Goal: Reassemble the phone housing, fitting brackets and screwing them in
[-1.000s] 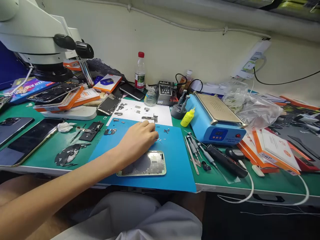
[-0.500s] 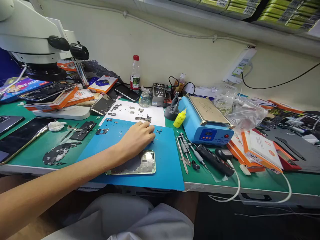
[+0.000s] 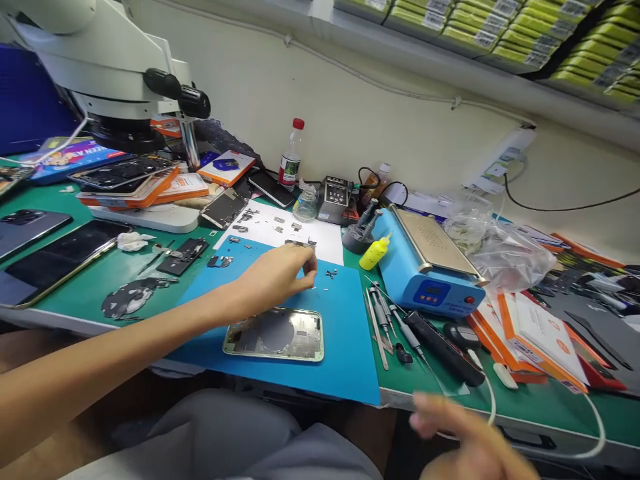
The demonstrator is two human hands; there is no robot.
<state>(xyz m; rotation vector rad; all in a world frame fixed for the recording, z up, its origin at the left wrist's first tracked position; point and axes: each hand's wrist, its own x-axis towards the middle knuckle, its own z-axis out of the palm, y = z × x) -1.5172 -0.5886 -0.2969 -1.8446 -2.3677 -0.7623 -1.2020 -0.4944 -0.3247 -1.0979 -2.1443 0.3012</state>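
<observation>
The left hand (image 3: 285, 273) hangs over the blue rectangular mat (image 3: 345, 360), its fingers curled down and thumb near forefinger; whether anything sits between them I cannot tell. On the near side of it, the pale-green-rimmed metal phone frame (image 3: 273, 337) lies flat on the mat. The right hand (image 3: 465, 433), blurred, is over the near right edge of the green tabletop (image 3: 80, 293); its opening and any hold cannot be made out.

A brushing fingertip could scatter the tiny black-and-silver part (image 3: 331, 273) just right of the left hand. A dragging wrist could nudge the frame, and a bumped mat could mix loose pieces with those on the white paper sheet (image 3: 327, 233).
</observation>
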